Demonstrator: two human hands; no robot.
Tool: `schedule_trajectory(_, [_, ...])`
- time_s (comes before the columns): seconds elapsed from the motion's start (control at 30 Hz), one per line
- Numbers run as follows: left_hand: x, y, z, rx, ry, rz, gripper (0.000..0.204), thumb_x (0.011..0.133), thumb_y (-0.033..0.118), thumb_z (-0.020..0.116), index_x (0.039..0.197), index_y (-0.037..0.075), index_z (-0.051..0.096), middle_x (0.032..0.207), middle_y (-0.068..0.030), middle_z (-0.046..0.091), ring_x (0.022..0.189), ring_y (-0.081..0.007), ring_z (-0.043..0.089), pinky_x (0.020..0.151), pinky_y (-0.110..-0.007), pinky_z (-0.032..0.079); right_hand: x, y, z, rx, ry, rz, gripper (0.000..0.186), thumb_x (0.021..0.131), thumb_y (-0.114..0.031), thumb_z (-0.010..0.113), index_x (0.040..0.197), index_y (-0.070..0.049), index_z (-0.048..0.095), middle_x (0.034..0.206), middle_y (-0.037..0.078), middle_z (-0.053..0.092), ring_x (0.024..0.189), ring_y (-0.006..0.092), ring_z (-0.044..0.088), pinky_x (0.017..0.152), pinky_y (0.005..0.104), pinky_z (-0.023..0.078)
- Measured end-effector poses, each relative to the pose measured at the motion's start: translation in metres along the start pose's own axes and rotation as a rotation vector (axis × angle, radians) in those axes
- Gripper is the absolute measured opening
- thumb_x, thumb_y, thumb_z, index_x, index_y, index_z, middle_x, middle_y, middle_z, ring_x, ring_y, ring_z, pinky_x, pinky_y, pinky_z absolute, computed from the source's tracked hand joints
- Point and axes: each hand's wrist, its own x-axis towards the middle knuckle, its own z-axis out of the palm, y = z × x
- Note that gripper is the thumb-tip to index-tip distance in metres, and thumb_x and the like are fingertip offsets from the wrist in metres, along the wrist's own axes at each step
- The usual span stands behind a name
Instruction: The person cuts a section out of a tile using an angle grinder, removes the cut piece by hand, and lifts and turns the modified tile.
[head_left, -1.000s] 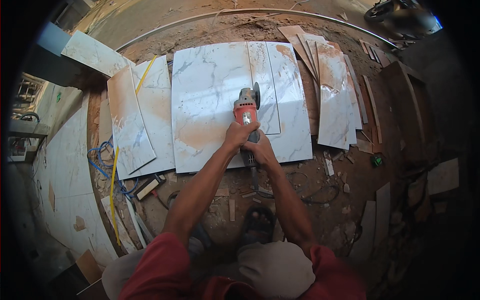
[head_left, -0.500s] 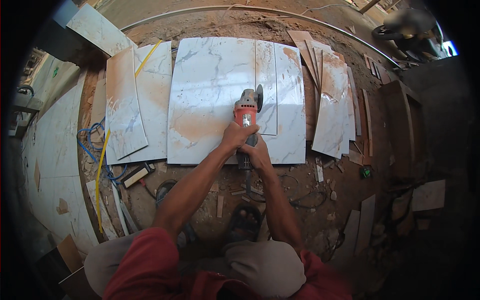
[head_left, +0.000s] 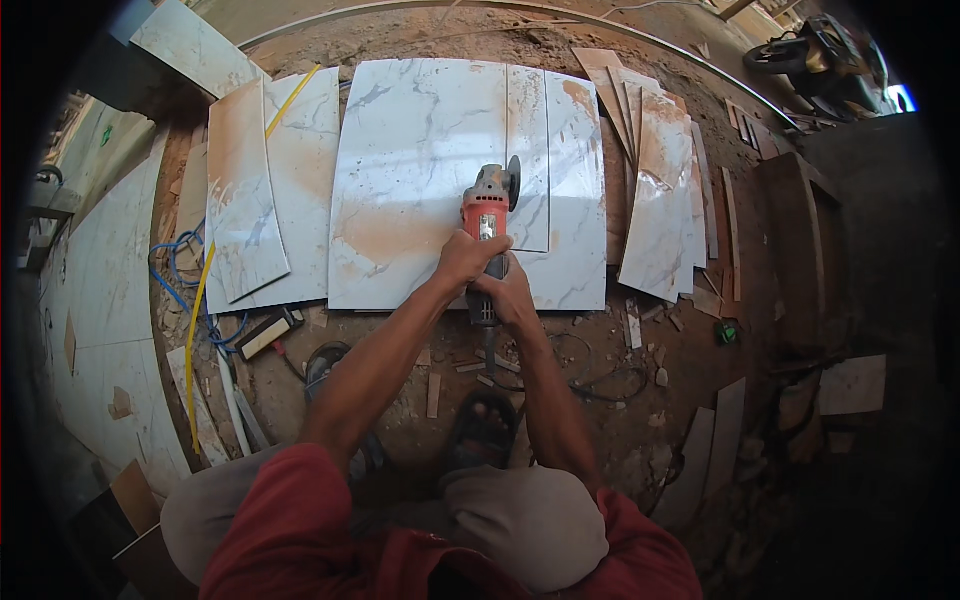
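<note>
Both my hands grip a red and black angle grinder (head_left: 487, 215), its grey head pointing away from me and its dark cutting disc (head_left: 515, 183) standing upright on the right side. My left hand (head_left: 470, 257) wraps round the body behind the red part. Just behind and to the right, my right hand (head_left: 510, 294) closes on the black rear handle. Beneath the tool lies a large white marble-look tile (head_left: 400, 130) with grey veins and brown dust. On its right part rests a narrow tile strip (head_left: 527, 120). Whether the disc touches the strip, I cannot tell.
Cut tiles lie left (head_left: 238, 200) and a stack (head_left: 660, 210) right. A yellow strip (head_left: 201, 330), a blue hose (head_left: 165, 275) and a wooden-backed tool (head_left: 268, 333) are at left. A black cable (head_left: 610, 388) and tile scraps litter the dirt. A motorcycle (head_left: 825, 65) stands far right.
The whole scene sits slightly higher in the picture, as the view has tilted a little. My hands keep the same hold on the grinder, which stays over the tile.
</note>
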Motion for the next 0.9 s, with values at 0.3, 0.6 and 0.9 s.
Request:
schedule_trajectory(0.3, [-0.005, 0.006, -0.003, 0.018, 0.008, -0.018, 0.033, 0.080, 0.034, 0.077, 0.084, 0.002, 0.069, 0.075, -0.0042, 0.066, 0.064, -0.0113, 0.061, 0.058, -0.030, 0.048, 0.005, 0.010, 0.000, -0.001, 0.015, 0.018, 0.068, 0.069, -0.026, 0.078, 0.123, 0.005, 0.050, 0.103, 0.012, 0.064, 0.088, 0.0196, 0.065, 0.077, 0.0327, 0.052])
schedule_trajectory(0.6, [-0.001, -0.001, -0.004, -0.044, 0.019, -0.010, 0.047, 0.072, 0.043, 0.078, 0.080, -0.003, 0.070, 0.073, -0.0103, 0.068, 0.063, -0.0169, 0.065, 0.058, -0.034, 0.051, 0.004, 0.004, 0.001, -0.011, -0.007, 0.016, 0.070, 0.069, -0.025, 0.079, 0.125, 0.004, 0.049, 0.106, 0.011, 0.063, 0.093, 0.0197, 0.063, 0.081, 0.0329, 0.052])
schedule_trajectory(0.9, [-0.009, -0.005, -0.003, 0.020, 0.014, -0.030, 0.033, 0.081, 0.033, 0.077, 0.085, 0.001, 0.070, 0.076, -0.0054, 0.067, 0.062, -0.0121, 0.063, 0.056, -0.029, 0.049, 0.000, 0.024, 0.003, -0.029, 0.043, -0.057, 0.066, 0.070, -0.026, 0.078, 0.121, 0.005, 0.050, 0.102, 0.009, 0.064, 0.088, 0.0164, 0.062, 0.078, 0.0306, 0.051])
